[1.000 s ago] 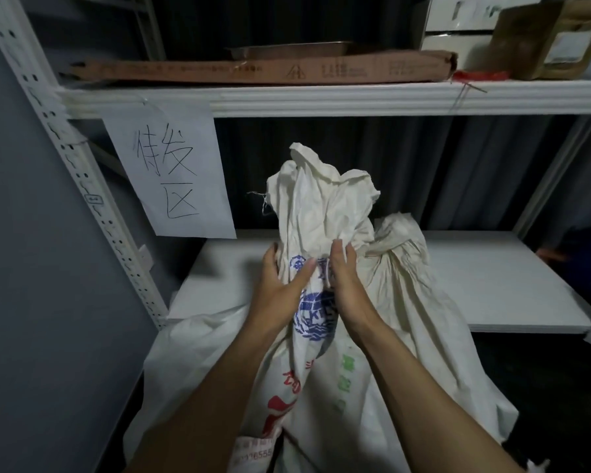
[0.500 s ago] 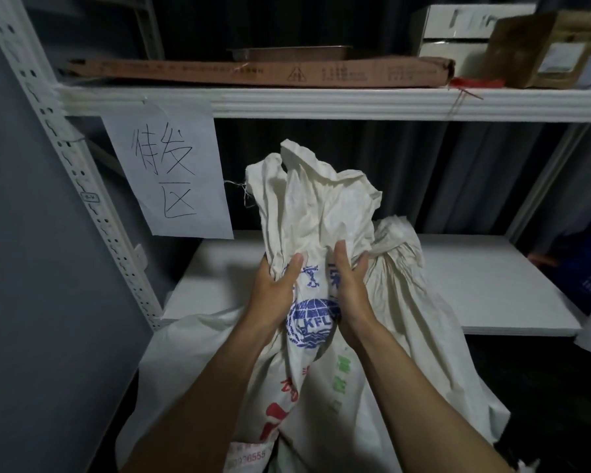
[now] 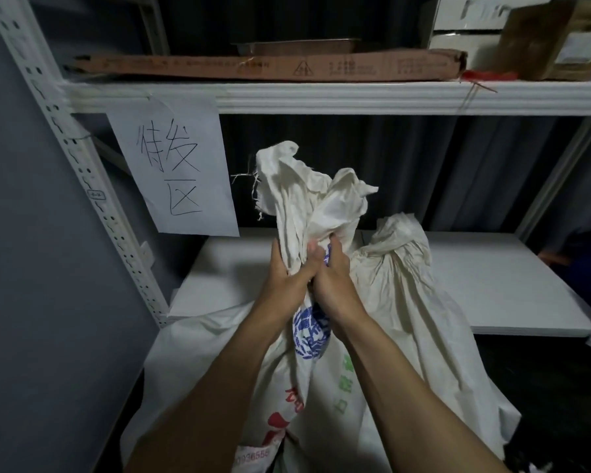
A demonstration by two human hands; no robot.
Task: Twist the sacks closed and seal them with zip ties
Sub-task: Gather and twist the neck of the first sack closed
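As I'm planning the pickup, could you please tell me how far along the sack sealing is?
Done, it seems: the rear sack has its neck cinched tight, though I cannot make out a tie. In hand: the left hand and right hand grip the front sack at its gathered neck, mouth flaring above. Left: finish the twist and zip-tie it; no tie shows on it.

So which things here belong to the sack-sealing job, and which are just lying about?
Job: printed sack, its neck gripped by left hand and right hand; second sack beside it.
Lying about: paper sign; flat carton and brown box on the upper shelf.
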